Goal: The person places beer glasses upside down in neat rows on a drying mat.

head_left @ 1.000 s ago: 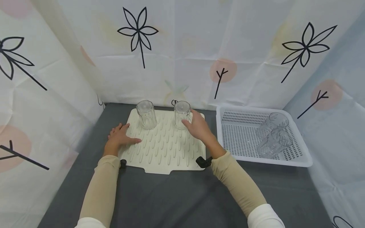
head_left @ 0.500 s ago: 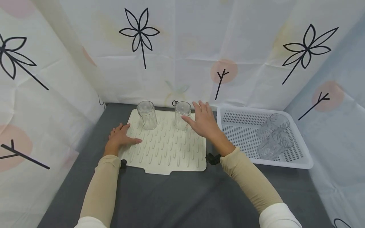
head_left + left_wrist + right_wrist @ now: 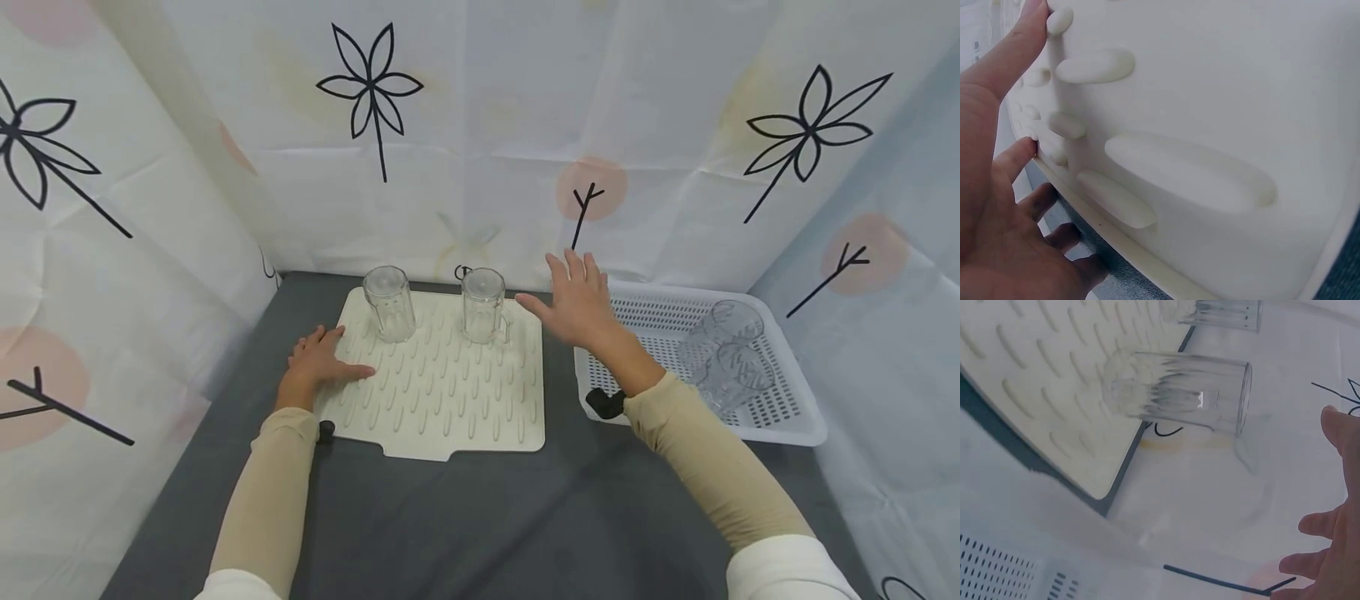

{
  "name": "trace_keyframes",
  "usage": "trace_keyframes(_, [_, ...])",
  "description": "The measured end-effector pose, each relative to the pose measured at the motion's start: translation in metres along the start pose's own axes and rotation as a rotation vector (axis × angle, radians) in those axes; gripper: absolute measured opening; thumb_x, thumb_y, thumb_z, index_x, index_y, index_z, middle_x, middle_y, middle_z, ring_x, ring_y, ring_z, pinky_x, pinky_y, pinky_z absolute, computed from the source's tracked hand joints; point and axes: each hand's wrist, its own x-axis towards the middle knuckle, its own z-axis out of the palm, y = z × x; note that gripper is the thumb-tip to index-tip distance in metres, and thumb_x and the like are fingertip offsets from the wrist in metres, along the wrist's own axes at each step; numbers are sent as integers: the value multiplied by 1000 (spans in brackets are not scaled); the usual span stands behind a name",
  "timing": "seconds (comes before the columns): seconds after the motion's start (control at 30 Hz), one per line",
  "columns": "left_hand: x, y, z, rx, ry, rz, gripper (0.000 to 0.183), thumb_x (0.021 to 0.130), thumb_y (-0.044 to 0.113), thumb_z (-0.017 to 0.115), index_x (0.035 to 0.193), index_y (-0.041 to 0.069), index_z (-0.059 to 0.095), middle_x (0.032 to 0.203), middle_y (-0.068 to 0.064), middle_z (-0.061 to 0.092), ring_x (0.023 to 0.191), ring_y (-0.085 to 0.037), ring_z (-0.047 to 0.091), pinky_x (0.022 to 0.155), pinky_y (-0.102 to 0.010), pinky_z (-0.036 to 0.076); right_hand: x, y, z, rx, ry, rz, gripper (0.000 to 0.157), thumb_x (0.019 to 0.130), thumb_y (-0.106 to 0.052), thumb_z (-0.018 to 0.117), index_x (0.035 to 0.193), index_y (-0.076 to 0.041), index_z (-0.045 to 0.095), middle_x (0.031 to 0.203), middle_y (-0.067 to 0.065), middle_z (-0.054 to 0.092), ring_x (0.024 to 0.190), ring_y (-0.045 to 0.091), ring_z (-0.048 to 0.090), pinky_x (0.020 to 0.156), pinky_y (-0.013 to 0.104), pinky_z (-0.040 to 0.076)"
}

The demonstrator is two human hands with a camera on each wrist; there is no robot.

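A cream ridged drying mat (image 3: 442, 392) lies on the table, with two clear glass mugs, a left mug (image 3: 392, 305) and a right mug (image 3: 483, 307), standing upside down along its far side. My left hand (image 3: 317, 364) rests at the mat's left edge, thumb (image 3: 1013, 53) over the ridges and fingers (image 3: 1063, 237) along the rim. Spread and holding nothing, my right hand (image 3: 581, 307) is in the air between the mat and a white perforated basket (image 3: 637, 310). Two more clear glass vessels (image 3: 731, 367) lie in the basket's right part, partly overlapping.
A dark grey cloth (image 3: 480, 525) covers the table. White printed curtains (image 3: 480, 125) close off the back and both sides, close behind the mat and basket. The right forearm crosses over the basket's near left corner.
My right hand has let go of the right mug and moved right, toward the basket. That mug stays upside down on the mat. The left hand has kept its place.
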Motion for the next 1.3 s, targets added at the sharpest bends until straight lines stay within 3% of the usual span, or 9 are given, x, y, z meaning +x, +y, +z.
trace_keyframes(0.87, [-1,1,5,-13,8,8,117,70,66,72,155,13,11,158,-28,-4,142,-58,-6,108,-75,2,-15,96,-34,-50,-2,159,94,87,-71,44,151,-6,21,156,31,11,141,56,5,107,76,10])
trace_keyframes(1.3, [-1,1,2,-8,5,6,118,70,66,72,155,11,11,157,-30,-4,142,-57,-5,108,-76,3,-21,140,-48,-106,-30,226,96,86,-67,49,148,0,21,150,38,13,136,60,10,103,77,17])
